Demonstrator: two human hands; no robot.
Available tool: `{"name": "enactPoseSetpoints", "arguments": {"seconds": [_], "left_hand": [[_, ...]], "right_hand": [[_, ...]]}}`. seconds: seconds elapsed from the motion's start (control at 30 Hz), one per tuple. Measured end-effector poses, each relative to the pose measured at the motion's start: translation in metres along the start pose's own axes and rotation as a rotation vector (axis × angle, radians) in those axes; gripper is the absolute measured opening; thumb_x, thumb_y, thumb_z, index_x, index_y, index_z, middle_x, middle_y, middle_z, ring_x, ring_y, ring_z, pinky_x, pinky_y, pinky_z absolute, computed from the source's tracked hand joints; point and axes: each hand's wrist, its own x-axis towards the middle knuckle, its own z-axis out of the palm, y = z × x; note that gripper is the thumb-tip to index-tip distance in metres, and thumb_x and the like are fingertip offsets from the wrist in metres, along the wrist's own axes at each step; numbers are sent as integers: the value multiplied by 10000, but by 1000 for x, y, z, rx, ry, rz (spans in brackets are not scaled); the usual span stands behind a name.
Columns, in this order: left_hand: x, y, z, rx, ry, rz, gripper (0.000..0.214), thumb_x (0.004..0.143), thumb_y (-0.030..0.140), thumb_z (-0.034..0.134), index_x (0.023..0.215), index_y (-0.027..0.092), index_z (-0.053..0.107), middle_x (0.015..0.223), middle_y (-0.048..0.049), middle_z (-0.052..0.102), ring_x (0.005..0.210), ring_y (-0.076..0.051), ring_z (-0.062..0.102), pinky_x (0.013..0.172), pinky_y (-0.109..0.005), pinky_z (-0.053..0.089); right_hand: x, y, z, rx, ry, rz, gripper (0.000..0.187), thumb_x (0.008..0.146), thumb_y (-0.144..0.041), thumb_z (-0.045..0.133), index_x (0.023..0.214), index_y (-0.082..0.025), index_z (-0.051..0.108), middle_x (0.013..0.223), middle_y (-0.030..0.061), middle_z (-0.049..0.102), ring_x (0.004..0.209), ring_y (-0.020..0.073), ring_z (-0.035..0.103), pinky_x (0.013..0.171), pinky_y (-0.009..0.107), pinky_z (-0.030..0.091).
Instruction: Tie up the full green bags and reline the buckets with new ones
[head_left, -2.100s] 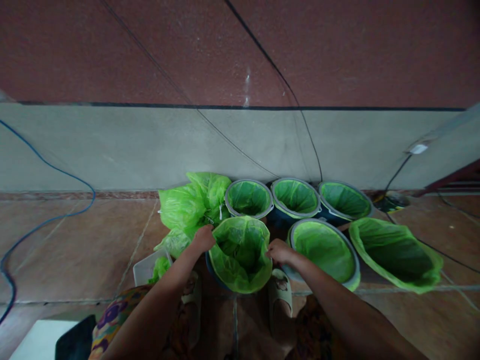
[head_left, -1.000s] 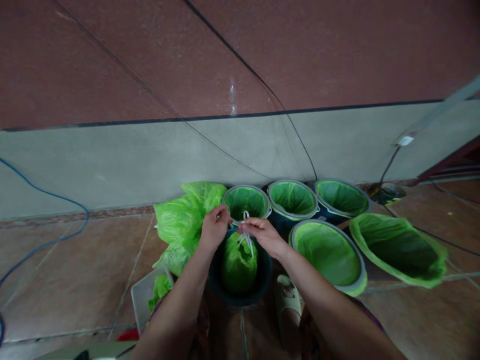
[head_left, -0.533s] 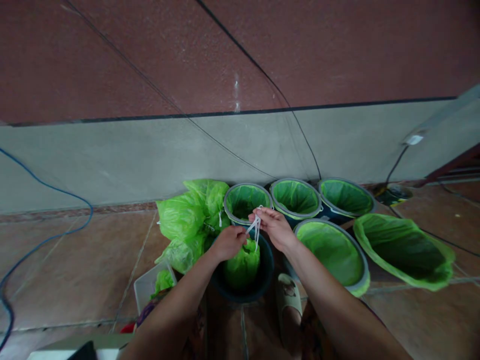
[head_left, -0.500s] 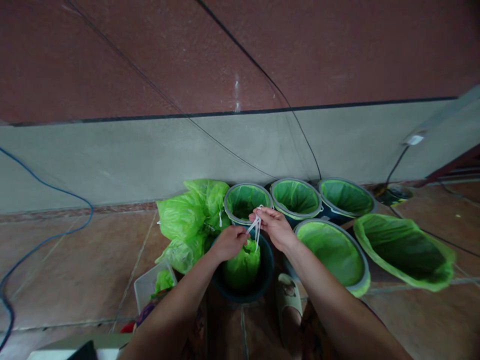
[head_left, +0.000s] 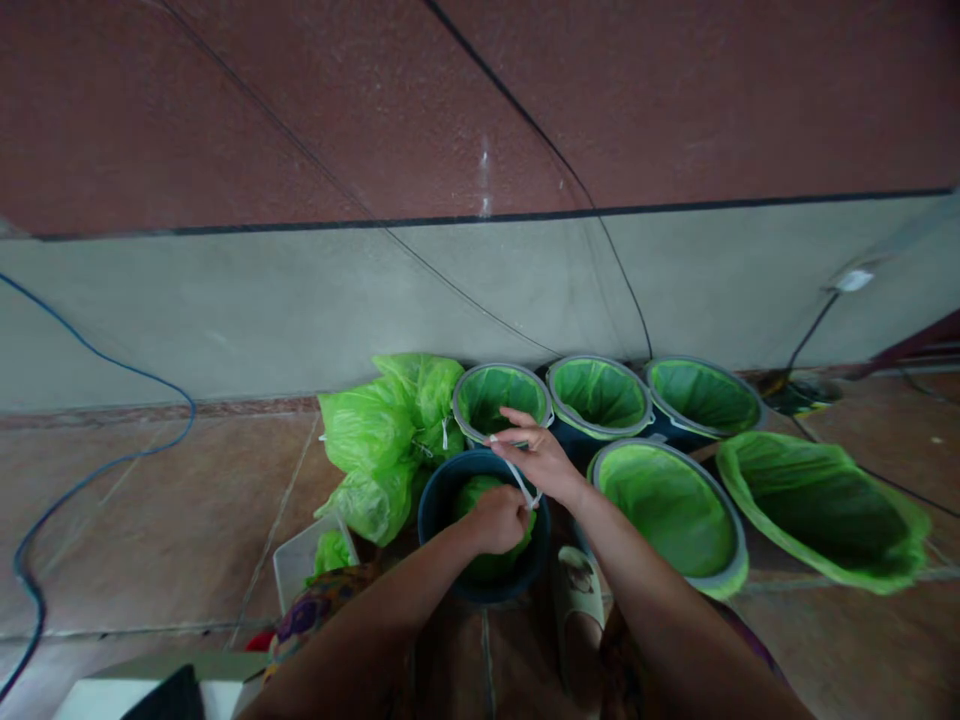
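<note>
Your left hand [head_left: 499,520] gripped the green bag [head_left: 470,493] inside the dark bucket [head_left: 433,502]; your right hand [head_left: 538,462] pinched its white drawstring [head_left: 521,482].

Green bag gathered shut inside a dark bucket, white drawstring pulled out

The green bag [head_left: 471,492] is thin, glossy plastic, bunched into a rounded bundle that sits low in the dark bucket [head_left: 433,505] on the floor, below the rim. Its neck is gathered at the top, under the closed left grip [head_left: 499,520]. The white drawstring [head_left: 521,482] is a thin cord running from that neck up toward the bucket's far rim, drawn fairly taut, its upper end pinched in the right grip [head_left: 534,455].
</note>
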Motion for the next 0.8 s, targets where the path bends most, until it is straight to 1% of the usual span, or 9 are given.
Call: {"name": "enactPoseSetpoints", "arguments": {"seconds": [0.07,0.13,0.23,0.3,0.4,0.53,0.63,0.7,0.8], "left_hand": [[-3,1,5,59,-50,63,151,724,180,523,732,181,673,618,-10,622,605,-140,549,581,-228,403],[-1,-2,6,39,-40,54,177,753,220,508,688,170,666,582,-5,605,565,-126,530,557,-219,391],[5,-7,1,-93,13,-60,241,786,239,465,692,147,667,547,-2,579,506,-104,492,522,-211,373],[9,-8,-7,-192,55,-132,274,802,254,447,693,130,665,525,1,554,479,-91,466,503,-206,355],[11,-6,-23,-314,173,-222,293,807,273,446,679,120,661,520,7,538,459,-76,435,490,-203,333],[12,-9,-36,-371,293,-316,280,779,310,495,684,111,668,535,9,550,426,-64,375,456,-210,292],[13,-13,-40,-290,336,-261,205,740,259,547,708,112,686,560,7,577,480,-81,441,495,-210,334],[11,-12,-43,-120,330,-168,167,735,212,550,732,130,696,611,-1,617,564,-109,520,556,-217,382],[4,-2,-47,245,261,5,201,790,193,499,819,178,697,708,-20,664,683,-146,589,649,-236,426]], "right_hand": [[0,2,0,2,-3,17,267,774,-450,625,880,-233,739,1301,82,515,1211,239,466,962,370,393],[-1,6,0,14,-16,37,295,793,-434,600,964,-221,711,1203,83,583,1130,218,530,895,333,435],[-5,11,-1,-107,-74,122,416,833,-408,545,1190,-199,584,960,57,670,896,179,616,796,289,452],[-8,13,-3,-301,-105,198,423,855,-391,509,1210,-166,556,822,48,672,772,173,615,740,276,435],[-11,11,-5,-473,-146,257,344,881,-360,457,1112,-144,594,690,41,639,660,160,584,661,256,399],[-12,3,-6,-434,-221,185,247,873,-281,431,789,-175,638,548,-10,549,535,114,490,550,224,329],[-13,1,-6,-426,-284,170,282,834,-274,469,605,-171,599,506,-17,516,487,96,427,500,225,278],[-14,4,-7,-425,-329,201,278,805,-265,504,556,-172,586,484,-13,518,479,98,432,504,227,292],[-13,14,-9,-383,-226,223,186,758,-254,559,601,-180,625,574,15,609,590,135,529,572,234,371]]}}
